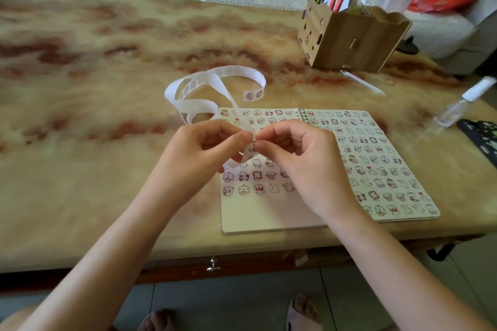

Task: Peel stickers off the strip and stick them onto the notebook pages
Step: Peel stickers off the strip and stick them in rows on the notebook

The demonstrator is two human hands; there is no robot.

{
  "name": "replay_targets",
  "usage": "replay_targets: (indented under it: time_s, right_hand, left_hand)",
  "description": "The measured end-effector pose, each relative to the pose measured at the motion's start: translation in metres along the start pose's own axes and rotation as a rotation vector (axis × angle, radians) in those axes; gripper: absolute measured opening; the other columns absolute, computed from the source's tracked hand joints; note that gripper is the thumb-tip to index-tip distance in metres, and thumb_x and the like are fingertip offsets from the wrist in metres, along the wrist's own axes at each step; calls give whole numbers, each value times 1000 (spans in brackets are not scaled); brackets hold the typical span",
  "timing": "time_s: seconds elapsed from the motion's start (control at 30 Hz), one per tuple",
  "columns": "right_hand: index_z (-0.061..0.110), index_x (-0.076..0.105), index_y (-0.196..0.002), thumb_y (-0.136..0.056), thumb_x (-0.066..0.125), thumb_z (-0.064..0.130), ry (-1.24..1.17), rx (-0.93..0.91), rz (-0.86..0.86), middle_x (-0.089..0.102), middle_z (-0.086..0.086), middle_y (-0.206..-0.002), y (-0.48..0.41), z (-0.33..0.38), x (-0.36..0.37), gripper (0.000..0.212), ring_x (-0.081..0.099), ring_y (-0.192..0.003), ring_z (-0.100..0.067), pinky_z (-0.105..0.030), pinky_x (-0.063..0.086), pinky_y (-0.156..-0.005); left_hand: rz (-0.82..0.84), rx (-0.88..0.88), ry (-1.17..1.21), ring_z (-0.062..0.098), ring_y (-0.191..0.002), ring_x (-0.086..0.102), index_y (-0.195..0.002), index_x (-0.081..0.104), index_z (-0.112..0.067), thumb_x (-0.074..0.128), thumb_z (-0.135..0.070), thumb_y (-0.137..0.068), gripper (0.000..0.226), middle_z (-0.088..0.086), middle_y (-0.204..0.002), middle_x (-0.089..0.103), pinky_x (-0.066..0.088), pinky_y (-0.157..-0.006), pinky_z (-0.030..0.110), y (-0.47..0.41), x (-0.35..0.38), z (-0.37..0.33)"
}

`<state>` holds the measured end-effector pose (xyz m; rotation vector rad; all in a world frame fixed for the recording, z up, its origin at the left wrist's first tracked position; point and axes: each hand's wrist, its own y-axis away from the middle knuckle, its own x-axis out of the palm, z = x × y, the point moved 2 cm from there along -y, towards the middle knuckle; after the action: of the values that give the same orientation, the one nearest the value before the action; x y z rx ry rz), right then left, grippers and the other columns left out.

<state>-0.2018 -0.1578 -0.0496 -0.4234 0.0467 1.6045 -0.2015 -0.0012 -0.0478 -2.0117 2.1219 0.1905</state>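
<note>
The strip [215, 80] loops in white coils just beyond the notebook's [269, 217] far left corner, and its near end rises over the left page. There the left hand [204, 148] and right hand [298, 153] meet, each pinching that end. The notebook lies open, both pages covered with stickers. Beyond its right page lie a pen [361, 82] and a wooden box [349, 43]; a bottle [457, 107] lies to its right.

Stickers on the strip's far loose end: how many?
2: left sticker and right sticker, side by side beyond the notebook; the curled strip may hide more.
</note>
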Motion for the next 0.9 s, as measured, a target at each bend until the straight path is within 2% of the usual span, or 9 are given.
replay_targets:
  time_s: [0.17, 0.3, 0.6, 0.9]
  right_hand:
    - [14, 71, -84, -80, 75, 7, -32, 26, 19, 71, 2, -76, 0, -2, 1, 10, 62, -67, -6, -16, 50, -64]
    - [14, 70, -88, -80, 75, 8, -31, -3, 6, 70, 3, -77, 1, -2, 1, 11, 64, -71, -10, -17, 51, -66]
    - [15, 72, -86, -80, 75, 7, -24, -45, -12, 71, 4, -75, 1, -1, 2, 10, 66, -71, -6, -16, 51, -69]
    - [16, 71, -83, -81, 73, 9, 74, -58, 4, 70, 7, -75, 2, 1, 2, 7, 63, -69, -6, -16, 49, -64]
  left_hand:
    - [-28, 4, -20, -5, -46, 54, -78, 71, -13, 66, -20, -85, 11, -4, -60, 69, 42, -49, 8, 0, 2, 1]
    - [-29, 10, -12, -5, -47, 55, -78, 71, -15, 66, -20, -86, 10, -7, -61, 69, 42, -50, 8, 0, 1, 1]
    - [-29, 7, -1, -5, -49, 57, -78, 70, -14, 65, -20, -86, 10, -7, -62, 70, 42, -50, 9, 0, 0, 1]
    - [-33, -21, 10, -3, -51, 58, -76, 71, -15, 65, -18, -86, 13, -4, -60, 69, 44, -49, 11, 0, 0, 2]
